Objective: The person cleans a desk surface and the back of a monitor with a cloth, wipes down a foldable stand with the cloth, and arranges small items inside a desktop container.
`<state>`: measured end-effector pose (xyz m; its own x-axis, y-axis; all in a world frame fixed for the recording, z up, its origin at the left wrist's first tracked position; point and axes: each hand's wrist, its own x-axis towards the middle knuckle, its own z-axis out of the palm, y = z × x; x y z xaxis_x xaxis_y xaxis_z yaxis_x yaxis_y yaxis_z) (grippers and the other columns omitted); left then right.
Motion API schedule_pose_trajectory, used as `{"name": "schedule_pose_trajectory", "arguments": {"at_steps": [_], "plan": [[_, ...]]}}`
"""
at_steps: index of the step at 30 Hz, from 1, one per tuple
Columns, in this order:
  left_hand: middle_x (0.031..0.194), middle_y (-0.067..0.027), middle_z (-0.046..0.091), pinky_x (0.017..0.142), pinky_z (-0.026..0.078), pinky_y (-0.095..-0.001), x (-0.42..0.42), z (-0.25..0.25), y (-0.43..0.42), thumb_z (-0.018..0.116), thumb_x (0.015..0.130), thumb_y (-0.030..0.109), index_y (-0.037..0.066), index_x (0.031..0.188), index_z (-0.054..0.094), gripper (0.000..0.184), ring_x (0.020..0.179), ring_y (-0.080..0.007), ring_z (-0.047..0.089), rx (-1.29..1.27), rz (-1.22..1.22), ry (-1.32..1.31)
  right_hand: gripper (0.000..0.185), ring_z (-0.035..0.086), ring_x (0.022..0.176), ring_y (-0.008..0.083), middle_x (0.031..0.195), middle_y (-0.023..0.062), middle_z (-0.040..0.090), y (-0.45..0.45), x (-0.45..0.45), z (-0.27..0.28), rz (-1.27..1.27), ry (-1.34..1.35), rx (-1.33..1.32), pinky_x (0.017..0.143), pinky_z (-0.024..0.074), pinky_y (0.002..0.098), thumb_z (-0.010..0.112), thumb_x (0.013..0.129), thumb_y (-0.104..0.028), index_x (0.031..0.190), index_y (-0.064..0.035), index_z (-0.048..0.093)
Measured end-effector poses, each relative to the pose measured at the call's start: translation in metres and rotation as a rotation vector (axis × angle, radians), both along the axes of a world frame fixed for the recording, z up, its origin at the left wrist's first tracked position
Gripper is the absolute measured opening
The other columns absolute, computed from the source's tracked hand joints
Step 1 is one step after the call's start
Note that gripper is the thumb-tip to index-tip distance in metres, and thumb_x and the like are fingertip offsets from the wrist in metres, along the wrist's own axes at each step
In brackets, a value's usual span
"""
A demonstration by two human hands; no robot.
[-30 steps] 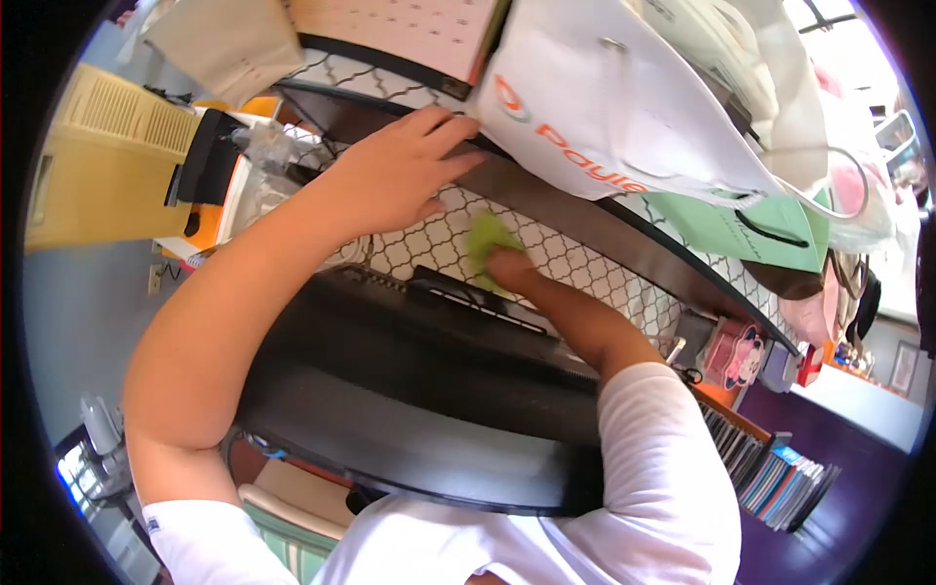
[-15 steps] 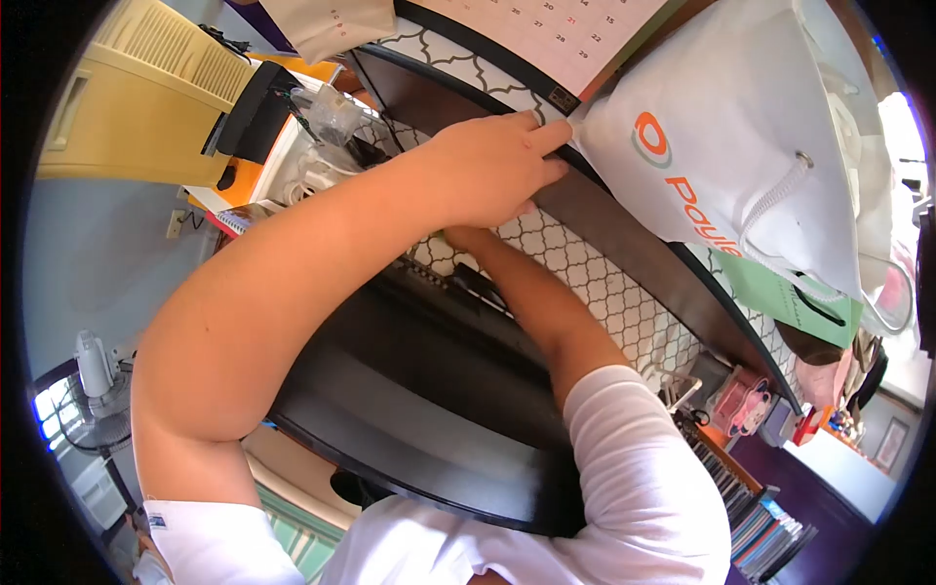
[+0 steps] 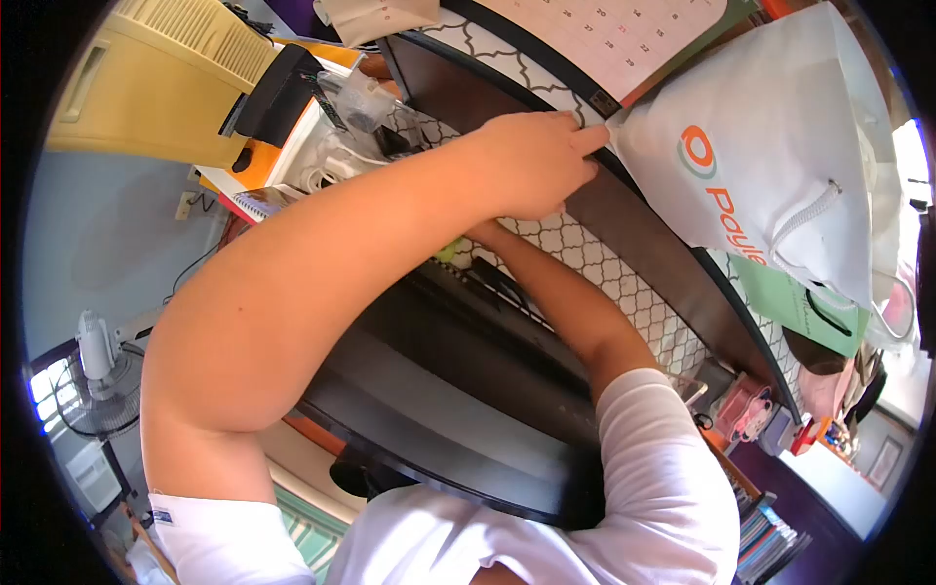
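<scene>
My left hand (image 3: 546, 166) reaches across from the left, palm down. Its index and middle fingers are apart, with the tips at the edge of a dark raised shelf (image 3: 629, 210) by the lower corner of a white drawstring bag (image 3: 741, 166). I cannot tell whether they press on the bag. My right hand (image 3: 485, 232) is low on the patterned desk top (image 3: 595, 258), between the shelf and a black monitor (image 3: 429, 361). My left hand and forearm cover its fingers. Something yellow-green (image 3: 450, 251) shows beside it, partly hidden; its kind is unclear.
A calendar (image 3: 614, 29) and a green paper bag (image 3: 804, 302) are on the shelf. Cables (image 3: 341, 166) and a clear plastic bag (image 3: 361, 102) lie left of my forearm, below a cream-coloured appliance (image 3: 161, 83). A pink box (image 3: 743, 405) stands at the right, a fan (image 3: 97, 375) at the left.
The whole view has shifted, with most things appearing farther right. More of the yellow-green thing shows below my left forearm. My left hand stays at the shelf edge by the bag.
</scene>
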<state>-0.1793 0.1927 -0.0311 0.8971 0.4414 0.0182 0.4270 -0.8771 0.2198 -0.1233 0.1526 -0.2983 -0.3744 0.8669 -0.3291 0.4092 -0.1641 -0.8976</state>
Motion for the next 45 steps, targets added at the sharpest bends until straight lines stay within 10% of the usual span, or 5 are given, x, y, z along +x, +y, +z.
{"name": "schedule_pose_trajectory", "arguments": {"at_steps": [5, 11, 23, 37, 45], "plan": [[0.110, -0.0068, 0.045, 0.085, 0.047, -0.0335, 0.000, 0.001, 0.002, 0.068, 0.072, 0.021, 0.005, 0.114, 0.057, 0.047, 0.101, -0.0246, 0.049, -0.006, -0.023, 0.028, 0.042, 0.051, 0.113, 0.0315, 0.117, 0.0198, 0.055, -0.016, 0.029, 0.009, 0.369, -0.267, 0.001, 0.094, 0.0404, 0.0402, 0.054, 0.078, -0.018, 0.119, -0.0068, 0.054], [0.110, -0.0080, 0.046, 0.087, 0.047, -0.0347, 0.002, 0.008, -0.002, 0.070, 0.071, 0.023, 0.004, 0.114, 0.056, 0.048, 0.102, -0.0253, 0.050, -0.036, 0.009, -0.001, 0.047, 0.043, 0.122, 0.0290, 0.135, 0.0136, 0.043, 0.004, 0.036, 0.019, -0.136, -0.388, 0.507, 0.099, 0.0368, 0.0412, 0.048, 0.087, -0.031, 0.131, -0.0154, 0.044], [0.106, -0.0095, 0.045, 0.085, 0.047, -0.0352, 0.001, 0.001, -0.003, 0.071, 0.071, 0.020, 0.001, 0.110, 0.058, 0.045, 0.100, -0.0253, 0.050, 0.022, 0.001, 0.026, 0.033, 0.058, 0.098, 0.0316, 0.114, 0.0155, 0.054, -0.144, 0.231, 0.020, 0.781, -1.168, -0.104, 0.082, 0.0493, 0.0399, 0.058, 0.076, -0.020, 0.108, -0.0128, 0.062], [0.109, -0.0096, 0.045, 0.087, 0.046, -0.0348, -0.001, -0.001, -0.005, 0.072, 0.069, 0.020, 0.000, 0.110, 0.057, 0.048, 0.102, -0.0259, 0.049, 0.055, 0.005, 0.008, 0.038, 0.040, 0.123, 0.0364, 0.132, 0.0091, 0.042, -0.035, 0.013, -0.057, 0.635, -0.553, 0.483, 0.099, 0.0386, 0.0409, 0.050, 0.084, -0.016, 0.121, -0.0102, 0.053], [0.112, -0.0114, 0.045, 0.091, 0.045, -0.0355, 0.000, -0.001, -0.006, 0.072, 0.070, 0.022, 0.001, 0.113, 0.056, 0.051, 0.107, -0.0275, 0.048, -0.001, 0.042, 0.067, 0.025, 0.042, 0.115, 0.0318, 0.123, 0.0100, 0.047, -0.174, 0.222, -0.027, 0.742, -0.737, 0.372, 0.097, 0.0394, 0.0374, 0.053, 0.078, -0.012, 0.097, -0.0052, 0.066]]}}
